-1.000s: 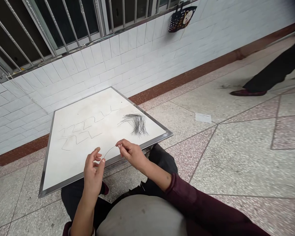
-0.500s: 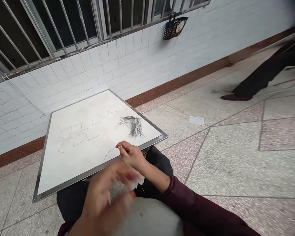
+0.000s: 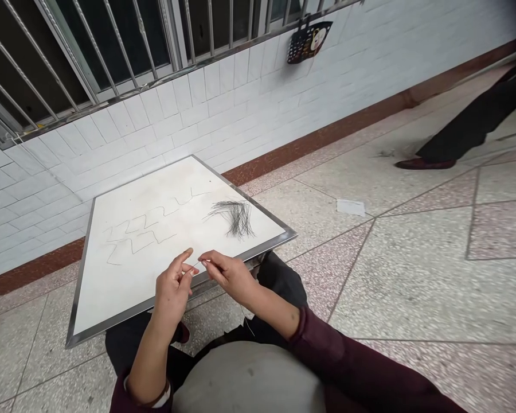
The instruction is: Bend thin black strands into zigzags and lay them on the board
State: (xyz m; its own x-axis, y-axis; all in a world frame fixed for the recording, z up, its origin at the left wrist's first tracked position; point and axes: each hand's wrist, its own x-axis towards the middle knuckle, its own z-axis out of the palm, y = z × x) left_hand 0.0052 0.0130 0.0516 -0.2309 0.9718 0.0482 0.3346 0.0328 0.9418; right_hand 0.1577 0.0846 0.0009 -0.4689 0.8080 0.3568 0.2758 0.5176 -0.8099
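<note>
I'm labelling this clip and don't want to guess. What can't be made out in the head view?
Strand between left hand and right hand: too thin to see; grip unclear.
Other person: only a leg and shoe, cut off by the right edge.
Basket on the window bars: picture too small.
Room behind the bars: dark.

Board [image 3: 81, 272]: white, metal-rimmed, lay across the lap.
Far right: a loose tuft of dark hair [image 3: 237, 217].
Middle: thin strands [image 3: 141, 236] in zigzag rows.
</note>
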